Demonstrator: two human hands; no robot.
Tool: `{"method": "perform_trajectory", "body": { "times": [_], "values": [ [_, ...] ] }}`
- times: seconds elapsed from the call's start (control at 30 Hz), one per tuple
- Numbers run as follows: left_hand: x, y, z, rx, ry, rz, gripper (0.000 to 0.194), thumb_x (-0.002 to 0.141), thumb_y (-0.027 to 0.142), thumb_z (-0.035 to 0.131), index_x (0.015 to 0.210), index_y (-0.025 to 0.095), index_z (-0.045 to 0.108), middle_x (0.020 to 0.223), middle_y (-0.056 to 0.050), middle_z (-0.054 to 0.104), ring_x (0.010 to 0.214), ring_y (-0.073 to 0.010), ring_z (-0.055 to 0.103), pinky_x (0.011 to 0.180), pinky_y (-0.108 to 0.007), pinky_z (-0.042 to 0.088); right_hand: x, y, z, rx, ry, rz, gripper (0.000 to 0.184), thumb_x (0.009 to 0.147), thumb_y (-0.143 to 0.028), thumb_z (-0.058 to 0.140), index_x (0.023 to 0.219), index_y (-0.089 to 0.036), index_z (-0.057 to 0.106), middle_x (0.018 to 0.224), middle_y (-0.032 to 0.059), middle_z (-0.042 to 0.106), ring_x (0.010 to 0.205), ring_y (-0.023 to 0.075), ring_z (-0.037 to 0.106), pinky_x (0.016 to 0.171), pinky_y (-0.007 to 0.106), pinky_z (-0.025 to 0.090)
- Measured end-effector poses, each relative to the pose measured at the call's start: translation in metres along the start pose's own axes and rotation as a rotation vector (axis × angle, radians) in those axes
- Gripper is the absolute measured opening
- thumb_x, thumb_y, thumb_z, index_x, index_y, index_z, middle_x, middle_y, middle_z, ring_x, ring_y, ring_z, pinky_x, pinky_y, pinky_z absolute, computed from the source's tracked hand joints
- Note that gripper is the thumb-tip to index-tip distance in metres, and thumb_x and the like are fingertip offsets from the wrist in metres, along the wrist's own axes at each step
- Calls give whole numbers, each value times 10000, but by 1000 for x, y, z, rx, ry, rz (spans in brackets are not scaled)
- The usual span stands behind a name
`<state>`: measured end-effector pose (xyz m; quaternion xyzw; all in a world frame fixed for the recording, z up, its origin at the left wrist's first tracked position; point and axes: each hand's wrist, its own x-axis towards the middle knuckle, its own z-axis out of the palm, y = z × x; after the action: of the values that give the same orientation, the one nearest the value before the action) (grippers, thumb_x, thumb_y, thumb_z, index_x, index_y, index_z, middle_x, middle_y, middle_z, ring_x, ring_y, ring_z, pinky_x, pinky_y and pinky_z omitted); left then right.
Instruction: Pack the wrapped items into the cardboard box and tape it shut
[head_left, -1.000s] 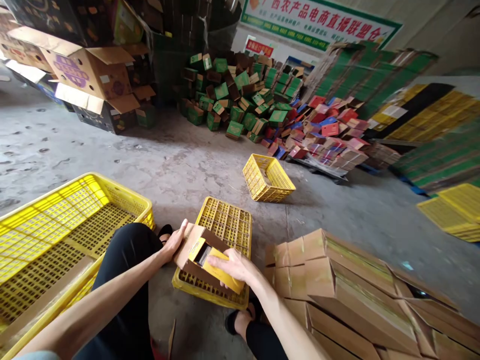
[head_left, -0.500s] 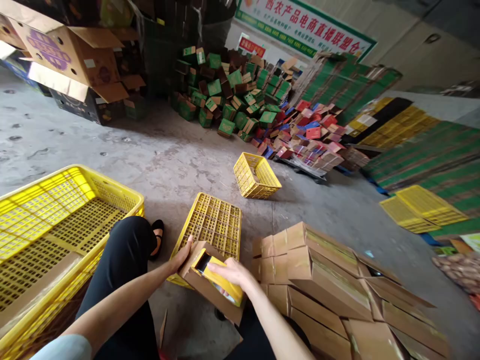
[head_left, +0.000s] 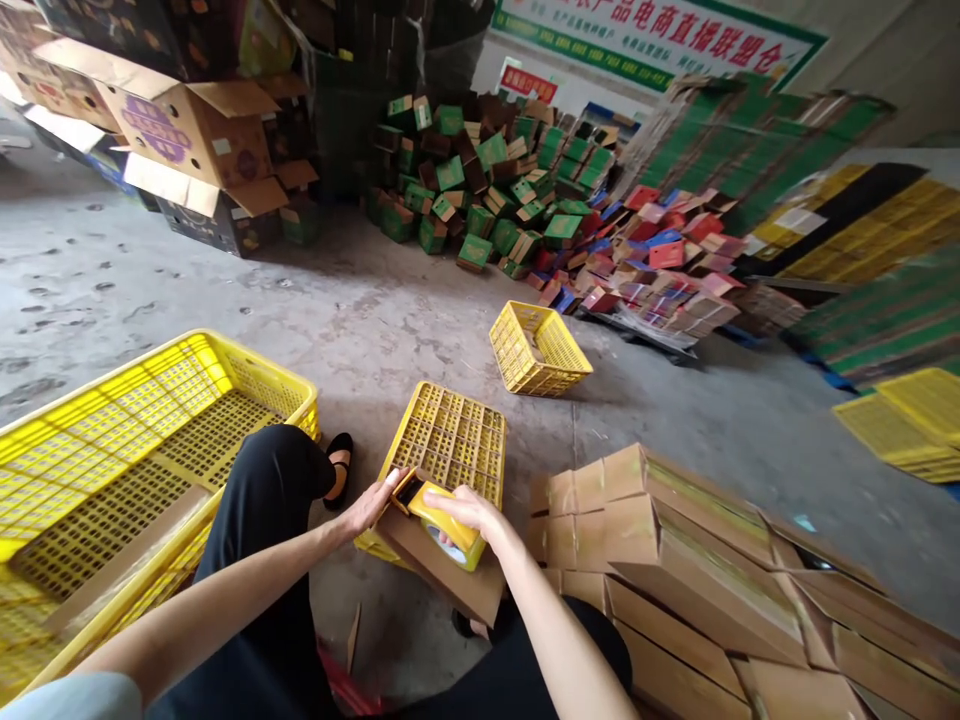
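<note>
Left hand steadies the box's near-left end; right hand grips its yellow flap. Long axis runs near-right, above the inverted crate.

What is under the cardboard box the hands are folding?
Under the cardboard box lies an upturned yellow crate on the floor. Its near edge is covered by the box, the left hand and the right hand.

Matt brown cardboard box with glossy yellow face; perforated yellow plastic crate; rough, stained concrete floor.
</note>
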<state>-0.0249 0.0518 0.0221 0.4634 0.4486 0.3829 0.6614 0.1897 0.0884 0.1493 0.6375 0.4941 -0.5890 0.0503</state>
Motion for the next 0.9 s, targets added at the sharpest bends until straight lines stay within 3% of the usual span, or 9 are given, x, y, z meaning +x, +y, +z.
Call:
{"method": "perform_trajectory", "body": {
  "times": [0.17, 0.37, 0.5, 0.67, 0.9],
  "values": [
    [-10, -3, 5, 36, 7, 106, 896, 963, 849, 427, 1572, 203, 550, 1631, -68, 506, 1558, -337, 415, 1348, -490, 209, 0, 0, -2, -55, -22, 15, 461, 1031, -466, 603, 704, -151, 684, 655, 141, 769, 749, 276, 817, 731, 341, 682],
    [-9, -12, 7, -84, 19, 62, 819, 1004, 790, 426, 1561, 206, 562, 1619, -67, 523, 1538, -342, 446, 1332, -503, 262, 1, 5, -2, -42, -37, 10, 434, 1046, -448, 585, 731, -164, 676, 539, 72, 707, 585, 231, 765, 598, 289, 643],
    [-7, -20, 15, -146, 51, 36, 804, 1026, 767, 398, 1598, 213, 514, 1654, -59, 474, 1580, -324, 376, 1353, -496, 196, 0, 8, -1, -13, -28, 13, 452, 1049, -455, 581, 710, -170, 671, 534, 55, 696, 501, 191, 709, 517, 248, 592],
    [-7, -17, 15, -66, 36, 43, 822, 1010, 795, 402, 1595, 230, 519, 1661, -50, 465, 1594, -333, 344, 1362, -511, 144, -1, 5, -2, -1, -18, -2, 445, 1059, -457, 564, 738, -168, 668, 510, 37, 674, 450, 172, 677, 497, 236, 571],
    [-7, -10, 10, 51, -18, 37, 914, 982, 852, 346, 1615, 210, 491, 1673, -70, 436, 1590, -355, 344, 1352, -519, 178, -2, 12, -9, -31, -26, -26, 405, 1044, -445, 572, 764, -167, 664, 490, 41, 672, 412, 184, 658, 461, 244, 542]
  ]
}}
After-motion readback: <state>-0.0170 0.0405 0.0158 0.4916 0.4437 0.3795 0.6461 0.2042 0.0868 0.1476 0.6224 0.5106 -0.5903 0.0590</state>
